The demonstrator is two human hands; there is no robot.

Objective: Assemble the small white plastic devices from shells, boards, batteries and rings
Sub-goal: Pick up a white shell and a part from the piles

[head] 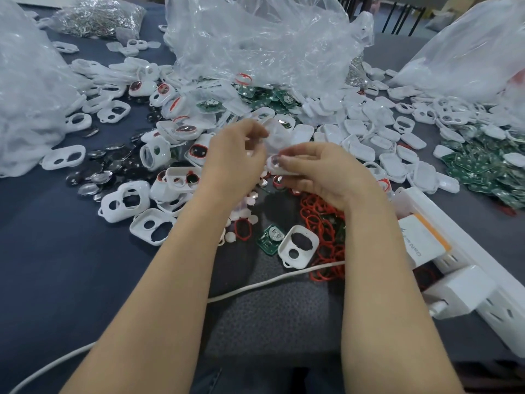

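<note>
White cable [272,281] nearest, right hand [318,177] pinching shell [284,169], left hand [235,157] beside

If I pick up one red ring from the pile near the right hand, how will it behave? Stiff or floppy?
Probably floppy: the red rings lie bent into uneven ovals, not true circles. Likely very light, since each is only a thin loop. They overlap in a tangle, so lifting one may drag its neighbours. One ring lies apart beside the board and looks easier to take.

A white power strip [466,268] sits at my right, a white cable [272,281] crosses the dark cloth [56,265], and clear plastic bags [255,38], perhaps half-empty, slump behind.
</note>
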